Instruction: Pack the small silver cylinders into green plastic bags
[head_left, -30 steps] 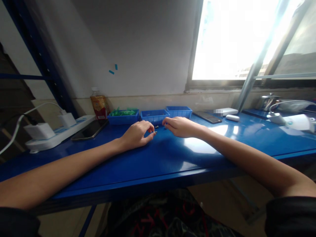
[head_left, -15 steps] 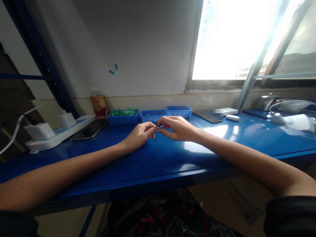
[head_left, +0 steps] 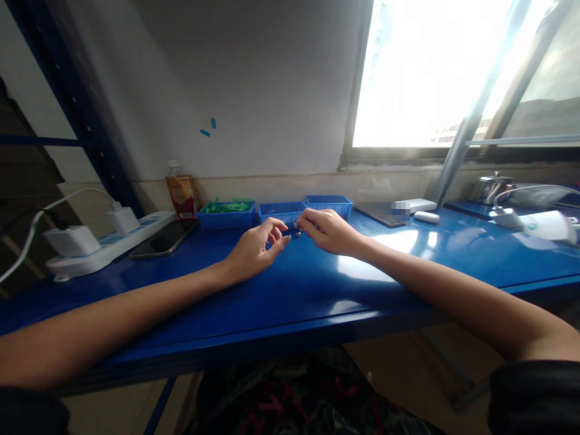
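My left hand (head_left: 256, 251) is over the blue table (head_left: 290, 296), thumb and fingers apart with nothing visible between them. Just right of it, my right hand (head_left: 330, 232) pinches a small shiny metal part (head_left: 296, 226) at its fingertips; its exact kind is too small to tell. A second tiny metal piece (head_left: 298, 234) shows right below those fingertips, and I cannot tell whether it lies on the table or hangs from the first. Behind the hands stands a shallow blue bin (head_left: 281, 211), its contents mostly hidden.
A blue bin (head_left: 226, 219) of green pieces and another blue bin (head_left: 329, 206) line the wall. At left are a phone (head_left: 165, 238), a power strip (head_left: 113, 244) and a drink bottle (head_left: 181, 192). Rightward lie a dark tablet-like slab (head_left: 380, 213) and a white case (head_left: 426, 217).
My hands have come apart: the left thumb and fingers have spread off the small metal part. The right hand keeps its pinch and has shifted slightly up and right.
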A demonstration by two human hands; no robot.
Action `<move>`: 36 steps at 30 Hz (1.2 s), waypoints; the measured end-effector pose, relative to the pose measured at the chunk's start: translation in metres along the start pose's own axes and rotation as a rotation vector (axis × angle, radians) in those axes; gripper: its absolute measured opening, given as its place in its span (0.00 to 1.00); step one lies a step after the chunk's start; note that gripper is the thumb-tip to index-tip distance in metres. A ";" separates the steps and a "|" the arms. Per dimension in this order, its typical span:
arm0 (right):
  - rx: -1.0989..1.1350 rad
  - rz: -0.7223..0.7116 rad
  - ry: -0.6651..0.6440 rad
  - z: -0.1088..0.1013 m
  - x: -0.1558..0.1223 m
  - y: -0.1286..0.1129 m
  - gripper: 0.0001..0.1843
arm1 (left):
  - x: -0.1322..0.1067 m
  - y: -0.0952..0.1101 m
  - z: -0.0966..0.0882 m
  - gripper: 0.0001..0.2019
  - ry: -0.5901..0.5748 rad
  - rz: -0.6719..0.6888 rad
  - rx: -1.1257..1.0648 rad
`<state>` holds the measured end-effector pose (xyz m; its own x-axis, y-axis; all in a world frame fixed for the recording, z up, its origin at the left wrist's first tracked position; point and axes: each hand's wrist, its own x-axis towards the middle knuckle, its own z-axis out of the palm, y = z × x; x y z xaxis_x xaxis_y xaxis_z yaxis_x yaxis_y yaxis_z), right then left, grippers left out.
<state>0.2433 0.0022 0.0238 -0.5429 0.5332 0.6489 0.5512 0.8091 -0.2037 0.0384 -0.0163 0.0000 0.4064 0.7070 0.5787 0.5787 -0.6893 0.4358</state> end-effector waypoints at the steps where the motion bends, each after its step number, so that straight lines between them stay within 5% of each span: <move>1: 0.007 0.005 -0.014 0.001 0.000 -0.001 0.11 | -0.001 0.000 0.000 0.15 0.005 0.038 0.041; 9: -0.028 -0.001 -0.137 0.011 -0.006 -0.011 0.12 | -0.003 0.000 0.002 0.10 -0.013 0.156 0.138; 20: 0.052 0.066 -0.115 0.016 -0.005 -0.011 0.15 | -0.005 0.002 0.001 0.11 0.018 0.124 0.200; 26: 0.178 0.096 -0.117 0.013 -0.004 -0.011 0.17 | 0.000 0.002 -0.002 0.13 -0.071 0.022 -0.044; 36: -0.098 -0.060 -0.112 0.012 -0.008 -0.003 0.08 | 0.003 0.007 -0.003 0.14 -0.305 -0.110 -0.409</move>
<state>0.2386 -0.0020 0.0105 -0.6411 0.5132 0.5707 0.5717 0.8154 -0.0909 0.0414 -0.0197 0.0073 0.5819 0.7502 0.3139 0.3303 -0.5708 0.7517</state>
